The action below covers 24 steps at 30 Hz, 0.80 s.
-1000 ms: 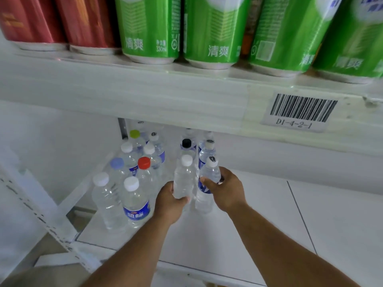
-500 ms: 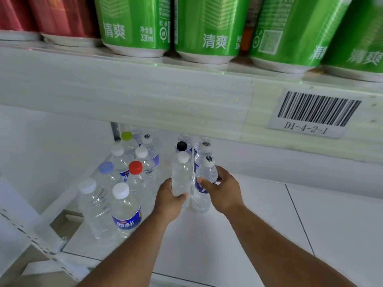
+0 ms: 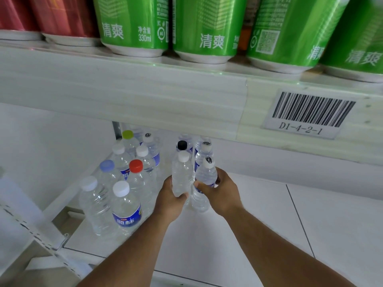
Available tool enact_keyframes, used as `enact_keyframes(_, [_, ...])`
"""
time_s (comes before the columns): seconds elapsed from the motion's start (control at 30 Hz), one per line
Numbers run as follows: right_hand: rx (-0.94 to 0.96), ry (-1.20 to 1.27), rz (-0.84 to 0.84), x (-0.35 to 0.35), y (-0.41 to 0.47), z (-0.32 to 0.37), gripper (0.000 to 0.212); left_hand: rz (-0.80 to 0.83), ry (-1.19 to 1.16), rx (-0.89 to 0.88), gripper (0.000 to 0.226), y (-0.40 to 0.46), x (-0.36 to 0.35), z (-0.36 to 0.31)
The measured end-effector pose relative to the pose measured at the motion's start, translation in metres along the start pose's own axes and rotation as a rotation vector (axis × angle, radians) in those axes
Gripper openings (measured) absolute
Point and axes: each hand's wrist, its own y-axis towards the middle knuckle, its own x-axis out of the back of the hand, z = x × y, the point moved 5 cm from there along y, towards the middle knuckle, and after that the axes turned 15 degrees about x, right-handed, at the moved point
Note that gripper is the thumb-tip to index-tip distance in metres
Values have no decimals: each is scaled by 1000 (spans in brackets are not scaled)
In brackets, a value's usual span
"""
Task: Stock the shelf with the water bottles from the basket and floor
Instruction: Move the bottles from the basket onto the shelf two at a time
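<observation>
Facing the white lower shelf (image 3: 259, 214), we see green cans (image 3: 134, 25) and red cans (image 3: 62, 17) ranged on the upper shelf (image 3: 124, 90) above its barcode label (image 3: 308, 112). Standing bottles (image 3: 124, 183) cluster at the lower shelf's left. Our left hand (image 3: 169, 200) wraps its fingers around an unlabelled bottle (image 3: 182, 175); our right hand (image 3: 220, 192) clamps a blue-labelled bottle (image 3: 204, 183) just beside it, both upright on the lower shelf.

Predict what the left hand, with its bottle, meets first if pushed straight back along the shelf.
Probably the black-capped bottle, right behind the plain white-capped bottle held by the left hand; the gap between them is hard to judge.
</observation>
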Motion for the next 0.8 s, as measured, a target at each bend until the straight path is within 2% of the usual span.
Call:
enact_keyframes(0.23, [-89, -46, 76, 1, -13, -8, 52, -19, 32, 45, 73, -23, 8, 3])
enact_keyframes(0.37, [-212, -150, 120, 2, -35, -10, 82, 11, 138, 45, 70, -48, 16, 2])
enact_keyframes(0.47, [-243, -266, 132, 5, -60, -2, 83, 80, 217, -1, 70, -69, 22, -1])
enact_keyframes(0.53, [-230, -383, 153, 6, -80, 7, 80, 112, 350, -26, 74, -85, 28, -2])
enact_keyframes(0.63, [-123, -621, 217, 0, -112, 28, 72, 142, 677, -142, 76, -109, 38, -2])
enact_keyframes(0.7, [-58, -753, 276, -7, -131, 42, 76, 159, 855, -212, 76, -128, 46, -3])
enact_keyframes(0.8, [-25, -873, 350, -14, -158, 59, 83, 177, 1000, -277, 75, -156, 59, -2])
